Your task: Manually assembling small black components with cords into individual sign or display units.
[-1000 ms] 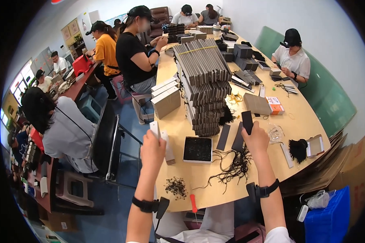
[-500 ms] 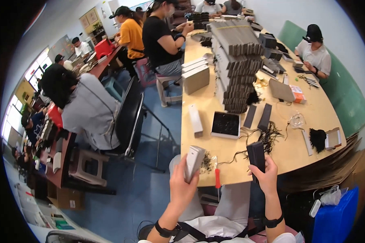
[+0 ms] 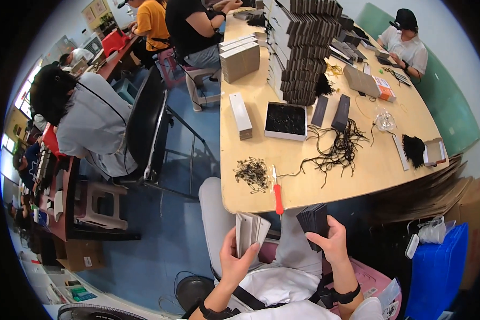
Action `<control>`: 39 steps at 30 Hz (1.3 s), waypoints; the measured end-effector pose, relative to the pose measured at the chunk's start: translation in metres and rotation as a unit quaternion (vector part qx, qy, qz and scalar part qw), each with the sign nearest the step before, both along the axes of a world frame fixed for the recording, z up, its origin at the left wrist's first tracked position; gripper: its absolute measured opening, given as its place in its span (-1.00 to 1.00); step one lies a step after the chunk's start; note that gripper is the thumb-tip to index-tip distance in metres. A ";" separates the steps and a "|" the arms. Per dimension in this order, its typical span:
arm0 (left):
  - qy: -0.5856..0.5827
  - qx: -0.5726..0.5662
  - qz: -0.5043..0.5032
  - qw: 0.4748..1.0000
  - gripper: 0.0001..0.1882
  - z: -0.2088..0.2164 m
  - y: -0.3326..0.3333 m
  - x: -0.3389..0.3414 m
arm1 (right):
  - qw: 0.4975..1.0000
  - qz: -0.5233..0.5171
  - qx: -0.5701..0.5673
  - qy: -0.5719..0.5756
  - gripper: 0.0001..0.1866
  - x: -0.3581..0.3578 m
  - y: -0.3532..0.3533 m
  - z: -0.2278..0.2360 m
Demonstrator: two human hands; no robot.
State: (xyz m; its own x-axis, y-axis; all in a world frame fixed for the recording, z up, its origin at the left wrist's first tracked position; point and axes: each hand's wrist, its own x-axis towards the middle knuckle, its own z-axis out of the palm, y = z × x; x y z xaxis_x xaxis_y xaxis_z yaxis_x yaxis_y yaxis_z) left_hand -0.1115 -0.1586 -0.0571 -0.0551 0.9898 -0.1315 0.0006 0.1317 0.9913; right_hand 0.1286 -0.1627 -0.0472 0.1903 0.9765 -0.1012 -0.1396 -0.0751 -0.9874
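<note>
Below the table's front edge, my left hand [image 3: 239,261] grips a fanned stack of whitish hang tags [image 3: 252,232]. In my right hand [image 3: 330,241] is a stack of black hang tags [image 3: 313,220], spread slightly like a fan. A red-handled tool [image 3: 278,198] lies across the table edge between the two stacks, its tip pointing away from me. Left of it, a pile of small dark pins [image 3: 252,174] is scattered on the wooden table [image 3: 309,194]. Loose black cords [image 3: 341,152] lie tangled farther in.
A shallow white box of black pieces [image 3: 286,121], a white card stack [image 3: 241,116] and two dark stacks [image 3: 341,112] stand mid-table. Behind rises a tall pile of grey tags [image 3: 304,58]. A blue bin [image 3: 437,272] is at lower right. A seated co-worker [image 3: 93,114] is on the left.
Both my hands have come down toward my lap with their stacks, off the table's front edge. The stacks have fanned apart. My view has tipped lower, and the pin pile is now uncovered.
</note>
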 end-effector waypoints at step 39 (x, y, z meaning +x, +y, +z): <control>0.073 0.101 -0.003 0.992 -0.50 -0.048 -0.027 0.034 | 0.985 -0.120 0.060 -0.110 -0.71 -0.023 0.010 -0.063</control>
